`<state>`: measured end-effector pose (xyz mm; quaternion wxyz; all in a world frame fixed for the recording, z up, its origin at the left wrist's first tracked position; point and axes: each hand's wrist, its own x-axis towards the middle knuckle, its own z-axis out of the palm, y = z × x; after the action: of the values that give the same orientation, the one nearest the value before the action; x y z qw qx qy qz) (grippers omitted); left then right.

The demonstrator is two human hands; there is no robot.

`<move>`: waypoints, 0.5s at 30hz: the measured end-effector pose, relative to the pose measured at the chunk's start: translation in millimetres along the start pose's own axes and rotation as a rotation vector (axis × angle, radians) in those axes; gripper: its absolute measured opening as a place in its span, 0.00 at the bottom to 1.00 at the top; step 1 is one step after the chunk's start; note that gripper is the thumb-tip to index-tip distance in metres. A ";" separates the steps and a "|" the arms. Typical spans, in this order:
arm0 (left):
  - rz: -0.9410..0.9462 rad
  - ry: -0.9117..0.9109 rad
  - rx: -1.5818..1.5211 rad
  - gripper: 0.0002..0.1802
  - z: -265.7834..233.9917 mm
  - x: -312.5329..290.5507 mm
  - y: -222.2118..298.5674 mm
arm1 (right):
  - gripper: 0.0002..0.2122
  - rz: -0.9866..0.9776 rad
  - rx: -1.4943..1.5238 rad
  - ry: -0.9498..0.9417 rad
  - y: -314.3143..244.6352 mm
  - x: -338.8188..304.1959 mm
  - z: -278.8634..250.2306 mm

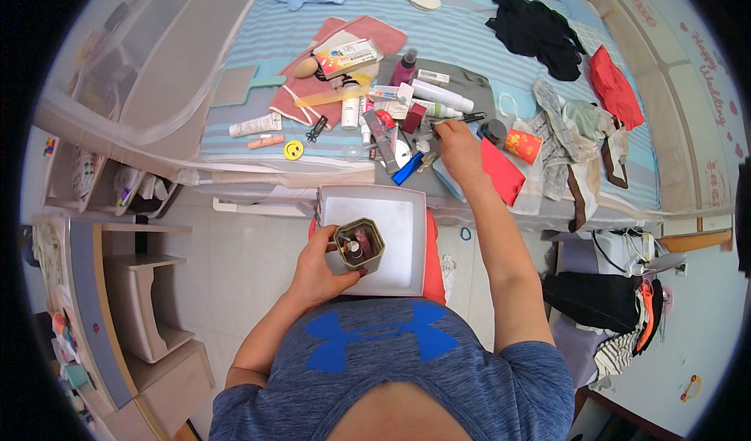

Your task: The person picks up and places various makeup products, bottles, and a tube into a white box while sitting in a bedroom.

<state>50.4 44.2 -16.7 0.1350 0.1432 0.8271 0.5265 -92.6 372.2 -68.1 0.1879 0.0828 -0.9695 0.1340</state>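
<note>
My left hand (319, 269) is wrapped round an eight-sided, gold-rimmed container (375, 263) with small cosmetic items inside. It is held over a shallow white box (403, 277) on my lap. My right hand (459, 150) reaches into the cosmetics pile on the bed, its fingertips pressed together; what they grip is hidden. Close to those fingers are a black pen-like tube (474, 117), a dark red small box (414, 118), a white tube (442, 95) and a blue clip-like piece (407, 169). A red folder-like sheet (503, 173) lies beside my right wrist.
On the striped bed (360, 7) are a hand mirror (238, 87), a yellow smiley disc (293, 150), a white tube (256, 125), a patterned paper cup (522, 147) and a black cloth (536, 34). Crumpled garments (559, 144) hang over the right edge. A shelf unit (149, 300) stands left.
</note>
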 end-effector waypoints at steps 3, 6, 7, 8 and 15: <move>0.000 -0.004 0.007 0.40 -0.5 0.1 0.7 | 0.13 0.005 -0.020 0.018 -1.3 -3.0 5.1; 0.002 0.006 0.007 0.40 -0.4 -1.7 -1.8 | 0.11 0.045 0.000 0.018 -9.7 -10.4 3.3; 0.010 0.015 0.008 0.40 -0.4 -2.6 -3.2 | 0.10 0.059 0.033 -0.016 -14.8 -14.3 0.7; 0.008 0.016 0.005 0.40 0.2 -2.5 -4.1 | 0.10 0.058 0.031 -0.019 -19.4 -18.8 -2.0; -0.001 -0.004 0.015 0.41 1.6 0.3 -2.1 | 0.13 -0.074 0.227 -0.229 -36.6 -28.8 -5.9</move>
<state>50.6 44.8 -19.3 0.1358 0.1447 0.8309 0.5199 -56.6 342.3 -65.6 0.0705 0.1537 -0.9594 0.2256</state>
